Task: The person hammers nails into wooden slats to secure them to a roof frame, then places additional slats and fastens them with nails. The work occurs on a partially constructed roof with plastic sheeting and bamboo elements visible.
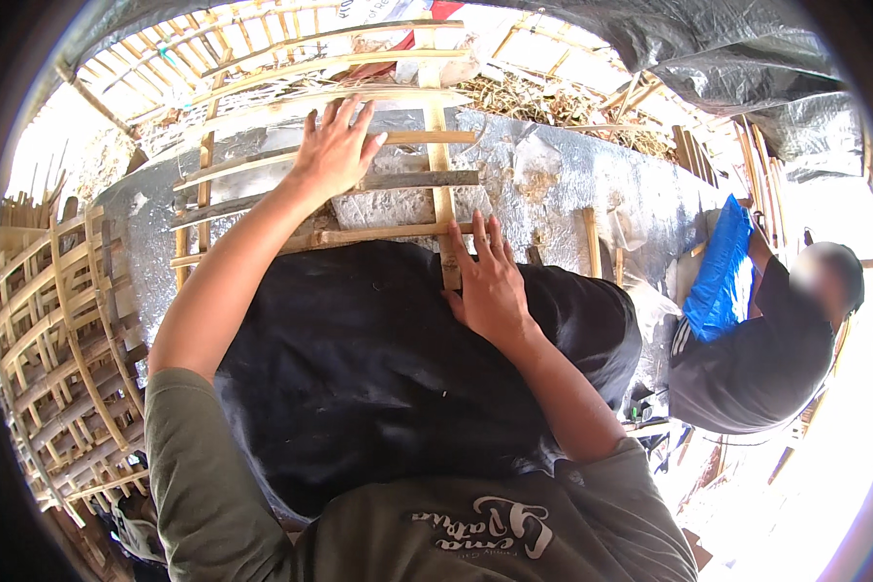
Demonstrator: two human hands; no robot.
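A bamboo frame (427, 179) lies from 11 to 12 o'clock, its near end by the black cloth (359, 378) over the person's lap. The left hand (335, 160), at 11 o'clock, is unclenched, fingers spread over the slats; whether it presses them cannot be told. The right hand (492, 291), just off centre toward 3, lies at the upright's (443, 206) near end, fingers extended; whether it grips is unclear. A lattice (62, 291) stands at 9 o'clock, a blue bag (720, 276) at 3 beside a co-worker (757, 378).

Bamboo lattice (439, 155) on silvery surface (621, 184)
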